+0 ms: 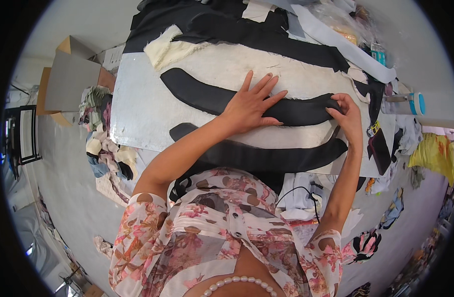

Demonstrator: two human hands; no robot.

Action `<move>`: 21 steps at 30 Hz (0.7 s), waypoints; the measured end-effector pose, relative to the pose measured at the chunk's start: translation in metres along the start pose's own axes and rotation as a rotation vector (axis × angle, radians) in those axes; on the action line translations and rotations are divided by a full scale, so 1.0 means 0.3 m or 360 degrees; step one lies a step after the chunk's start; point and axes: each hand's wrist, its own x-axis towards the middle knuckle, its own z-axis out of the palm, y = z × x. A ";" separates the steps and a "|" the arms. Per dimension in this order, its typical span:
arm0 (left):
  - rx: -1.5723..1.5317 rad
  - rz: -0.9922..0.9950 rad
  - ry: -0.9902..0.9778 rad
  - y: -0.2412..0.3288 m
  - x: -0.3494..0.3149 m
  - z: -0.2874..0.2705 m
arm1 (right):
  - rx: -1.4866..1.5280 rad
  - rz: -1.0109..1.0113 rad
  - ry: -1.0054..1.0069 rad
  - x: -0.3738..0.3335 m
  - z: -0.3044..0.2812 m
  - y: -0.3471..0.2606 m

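A curved black fabric strip (pixel 197 96), shaped like a collar piece, lies across the pale worktable (pixel 133 111). Pressed flat on its middle is my left hand (pixel 251 105), fingers spread. At the strip's right end, my right hand (pixel 347 118) pinches the edge between thumb and fingers. A second curved black strip (pixel 271 157) lies nearer to me, along the front of the table and partly under my left forearm. Farther back, another long black piece (pixel 276 42) reaches toward the right. A cream cloth scrap (pixel 165 49) with frayed edges rests at the back left.
White fabric strips (pixel 350 47) and a clear plastic bag (pixel 346 20) crowd the back right. A dark phone-like object (pixel 380 152) sits at the right edge. Cardboard boxes (pixel 71 81) stand left of the table, above piled cloth scraps (pixel 108 153). A yellow bag (pixel 432 156) lies farther right.
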 end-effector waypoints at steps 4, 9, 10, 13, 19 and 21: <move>0.0042 -0.0019 -0.0021 0.006 0.002 -0.009 | -0.0114 0.0047 0.0108 -0.001 -0.011 0.034; 0.0063 -0.0038 -0.0025 0.008 0.000 -0.019 | -0.0048 0.0012 0.0288 -0.017 -0.023 0.057; 0.0065 -0.0033 -0.0022 0.009 0.002 -0.018 | -0.0006 0.0028 0.0310 -0.019 -0.025 0.070; 0.0068 -0.0028 -0.0011 0.006 0.003 -0.012 | 0.0022 0.0107 0.0383 -0.025 -0.030 0.076; 0.0068 -0.0031 -0.0012 0.008 0.001 -0.011 | -0.0677 0.0032 0.0524 -0.080 -0.055 0.088; 0.0081 -0.0033 -0.0024 0.006 0.001 -0.012 | -0.0956 0.0049 0.0610 -0.099 -0.050 0.066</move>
